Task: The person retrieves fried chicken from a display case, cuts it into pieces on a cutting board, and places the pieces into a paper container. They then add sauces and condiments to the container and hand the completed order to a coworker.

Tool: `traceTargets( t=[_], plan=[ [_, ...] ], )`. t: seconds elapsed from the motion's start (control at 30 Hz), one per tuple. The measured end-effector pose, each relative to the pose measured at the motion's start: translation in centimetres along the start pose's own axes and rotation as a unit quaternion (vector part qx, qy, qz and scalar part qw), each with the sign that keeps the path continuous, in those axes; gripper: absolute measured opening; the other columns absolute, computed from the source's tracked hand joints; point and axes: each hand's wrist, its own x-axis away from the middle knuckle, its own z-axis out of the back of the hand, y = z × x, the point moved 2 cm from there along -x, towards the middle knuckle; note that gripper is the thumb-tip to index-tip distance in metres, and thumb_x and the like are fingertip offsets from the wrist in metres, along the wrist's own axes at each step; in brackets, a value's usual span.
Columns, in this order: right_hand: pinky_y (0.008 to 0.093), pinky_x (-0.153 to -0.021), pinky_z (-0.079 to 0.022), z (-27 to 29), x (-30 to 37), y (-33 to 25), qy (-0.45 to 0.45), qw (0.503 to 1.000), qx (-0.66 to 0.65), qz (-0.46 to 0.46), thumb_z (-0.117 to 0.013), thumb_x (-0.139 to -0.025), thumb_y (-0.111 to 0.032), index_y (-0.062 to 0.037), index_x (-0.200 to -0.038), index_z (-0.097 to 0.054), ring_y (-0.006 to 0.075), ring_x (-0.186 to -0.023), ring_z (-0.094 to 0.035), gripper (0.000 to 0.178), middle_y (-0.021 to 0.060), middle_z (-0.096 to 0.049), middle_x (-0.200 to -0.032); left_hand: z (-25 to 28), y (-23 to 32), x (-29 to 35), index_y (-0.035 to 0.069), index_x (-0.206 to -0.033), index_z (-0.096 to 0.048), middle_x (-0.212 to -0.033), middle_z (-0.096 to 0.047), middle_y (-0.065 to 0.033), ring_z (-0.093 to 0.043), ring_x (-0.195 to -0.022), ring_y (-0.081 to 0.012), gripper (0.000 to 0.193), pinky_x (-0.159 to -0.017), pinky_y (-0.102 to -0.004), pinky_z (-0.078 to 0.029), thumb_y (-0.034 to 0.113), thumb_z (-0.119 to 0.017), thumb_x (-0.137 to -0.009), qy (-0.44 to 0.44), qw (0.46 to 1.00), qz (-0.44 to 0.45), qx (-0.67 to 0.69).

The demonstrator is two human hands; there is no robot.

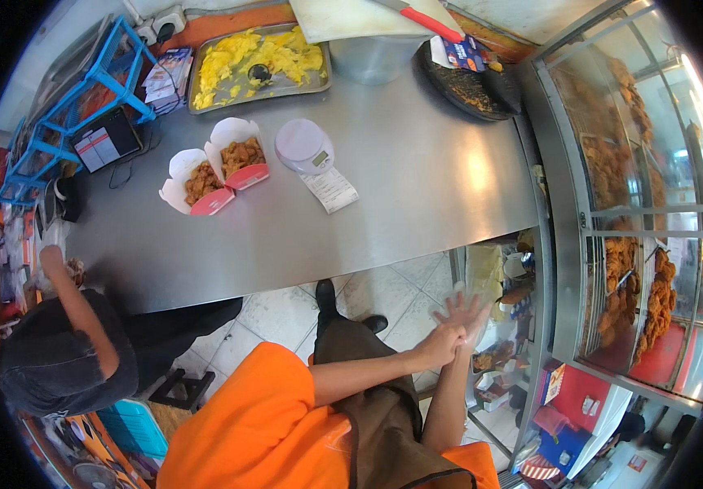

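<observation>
My right hand (464, 316) is held out over the floor beside the table's near right corner, fingers spread, in a clear plastic glove (477, 328). My left hand (439, 346) reaches across to it, fingers closed at the right wrist, pinching the glove's cuff. On the steel table (400, 196) two open red-and-white paper boxes, a left one (202, 184) and a right one (242, 155), hold browned fried pieces. Right of them sits a round pale kitchen scale (299, 140), with a paper receipt (332, 191) against its front.
Along the back are a tray (327, 83) of yellow egg-like food, a cutting board (335, 20) with a red-handled knife (433, 23), and a dark stone mortar (502, 102). A glass cabinet (568, 183) of fried chicken stands right. A co-worker (66, 350) works at left near a blue rack (99, 77).
</observation>
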Motion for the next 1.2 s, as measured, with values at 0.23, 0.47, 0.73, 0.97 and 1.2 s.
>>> traceTargets(
  t=[0.23,0.47,0.73,0.97,1.2],
  plan=[
    [0.0756,-0.107,-0.028,1.7,-2.8,-0.5,0.002,0.999,0.042,-0.010,-0.057,-0.083,-0.078,-0.0309,-0.162,0.008,0.0510,-0.150,-0.011,0.112,0.0155,-0.002,-0.169,1.2,0.7,-1.0,-0.002,-0.096,-0.061,-0.092,-0.066,-0.0231,-0.065,-0.086,-0.0435,0.010,-0.073,-0.0469,-0.051,0.003,-0.064,-0.089,0.027,0.999,-0.010,0.026],
    [0.0816,-0.107,-0.016,-2.4,-2.9,-1.1,-0.104,0.994,0.036,-0.026,-0.036,-0.079,-0.093,-0.0285,-0.163,0.003,0.0493,-0.152,0.004,0.113,0.0103,0.011,-0.170,2.3,0.8,-2.5,-0.001,-0.105,-0.067,-0.095,-0.065,-0.0181,-0.062,-0.087,-0.0399,0.020,-0.076,-0.0441,-0.052,0.004,-0.068,-0.087,0.070,0.997,0.018,-0.025],
    [0.0554,-0.119,-0.029,-3.4,-1.2,-7.1,0.056,0.956,-0.183,0.223,-0.051,-0.102,-0.052,-0.0121,-0.147,-0.046,0.0328,-0.147,-0.034,0.060,0.0125,-0.048,-0.152,3.5,4.1,0.2,-0.001,-0.110,-0.069,-0.101,-0.069,-0.0153,-0.069,-0.090,-0.0266,0.020,-0.078,-0.0360,-0.057,-0.003,-0.060,-0.092,-0.028,0.993,-0.063,0.100],
    [0.0734,-0.114,-0.020,-6.7,9.4,-6.6,-0.407,0.842,-0.344,-0.086,-0.034,-0.085,-0.086,-0.0180,-0.161,-0.024,0.0444,-0.150,-0.026,0.102,0.0224,-0.034,-0.160,4.8,-1.1,-0.9,0.005,-0.138,-0.050,-0.139,-0.052,-0.0163,-0.048,-0.133,-0.0352,0.065,-0.115,-0.0487,-0.037,0.055,-0.056,-0.097,-0.287,0.740,0.466,0.392],
    [0.0733,-0.115,-0.017,-5.8,14.5,-9.7,-0.718,0.530,-0.444,0.082,-0.036,-0.089,-0.082,-0.0257,-0.163,-0.013,0.0432,-0.150,-0.026,0.096,0.0245,-0.034,-0.159,2.2,-0.1,-2.1,0.004,-0.136,-0.051,-0.128,-0.058,-0.0161,-0.054,-0.115,-0.0304,0.059,-0.101,-0.0450,-0.043,0.048,-0.058,-0.098,-0.190,0.881,0.342,0.266]
  ],
)
